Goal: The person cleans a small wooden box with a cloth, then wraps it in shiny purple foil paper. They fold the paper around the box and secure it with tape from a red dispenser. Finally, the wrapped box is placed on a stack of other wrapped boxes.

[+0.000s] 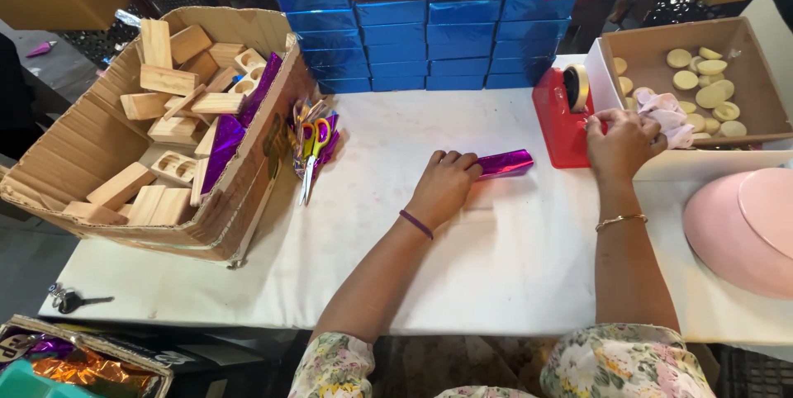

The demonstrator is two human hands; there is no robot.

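My left hand (pixel 443 184) presses down on a small block wrapped in shiny purple foil (pixel 504 164) lying on the white table (pixel 462 266); its fingers curl over the block's left end. Further right, my right hand (pixel 621 142) rests at the front of a red tape dispenser (pixel 560 121) with a roll of tape (pixel 576 87) on it, fingers pinched at the tape's edge. Whether tape is between the fingers I cannot make out.
A big cardboard box (pixel 91 150) of bare wooden blocks and purple foil stands at the left. Scissors (pixel 311 154) lie beside it. Stacked blue and purple foil-wrapped blocks (pixel 425 35) form a wall at the back. A box of pale round discs (pixel 702 88) and a pink bowl (pixel 743 229) sit right.
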